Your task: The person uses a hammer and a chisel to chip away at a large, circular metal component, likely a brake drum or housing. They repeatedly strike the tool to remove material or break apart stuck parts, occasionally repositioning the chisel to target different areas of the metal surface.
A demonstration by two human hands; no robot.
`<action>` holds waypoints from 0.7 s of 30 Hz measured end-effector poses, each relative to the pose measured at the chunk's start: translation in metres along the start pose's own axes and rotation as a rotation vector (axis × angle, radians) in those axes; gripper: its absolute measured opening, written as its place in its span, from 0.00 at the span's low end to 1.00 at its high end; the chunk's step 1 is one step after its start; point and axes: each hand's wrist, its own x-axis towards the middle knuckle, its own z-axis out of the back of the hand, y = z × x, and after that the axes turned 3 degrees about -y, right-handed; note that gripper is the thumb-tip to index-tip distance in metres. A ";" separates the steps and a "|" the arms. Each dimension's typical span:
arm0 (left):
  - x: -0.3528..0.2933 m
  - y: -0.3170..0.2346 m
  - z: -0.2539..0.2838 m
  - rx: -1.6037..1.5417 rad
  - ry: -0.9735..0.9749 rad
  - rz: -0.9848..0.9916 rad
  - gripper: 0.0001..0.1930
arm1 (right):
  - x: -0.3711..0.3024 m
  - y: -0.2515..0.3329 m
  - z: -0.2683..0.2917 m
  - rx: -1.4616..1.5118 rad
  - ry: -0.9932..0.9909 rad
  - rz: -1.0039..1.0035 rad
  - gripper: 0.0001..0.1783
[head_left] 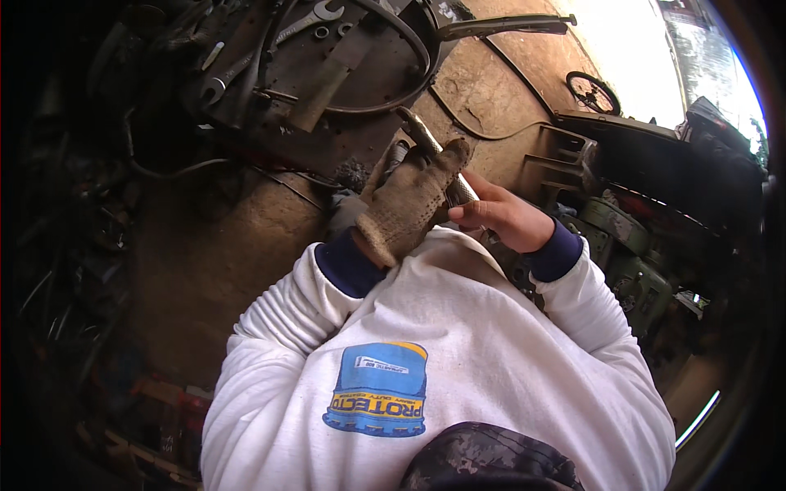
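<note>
A silver metal tool (422, 131) with a knurled handle slants across the middle of the view, just beyond my shirt front. My left hand (403, 204), in a worn brown work glove, is closed round its middle and hides part of it. At the tool's near end, my bare right hand (514, 219) grips the knurled handle between thumb and fingers. Which kind of tool it is, I cannot make out. Some small grey thing (396, 155) shows by the gloved fingers, partly covered.
On the dark metal bench (270, 135) ahead lie an open-ended wrench (311, 20), another wrench (216, 88), several nuts or rings (322, 32), a flat bar (327, 90) and a large dark hoop (422, 49). Green machinery (626, 245) stands right; a bicycle wheel (593, 93) is farther off.
</note>
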 end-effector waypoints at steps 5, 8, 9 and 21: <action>-0.006 0.012 0.026 0.417 -0.127 -0.161 0.16 | -0.002 -0.006 0.005 0.326 0.014 -0.085 0.29; -0.034 -0.009 0.046 0.580 -0.403 -0.298 0.17 | -0.002 -0.016 0.016 0.287 0.040 -0.093 0.32; -0.040 -0.010 0.056 0.637 -0.478 -0.348 0.18 | -0.005 -0.012 0.016 0.272 0.030 -0.093 0.33; -0.037 -0.011 0.015 -0.738 -0.389 -0.216 0.18 | 0.018 0.010 -0.036 -0.619 -0.059 0.682 0.51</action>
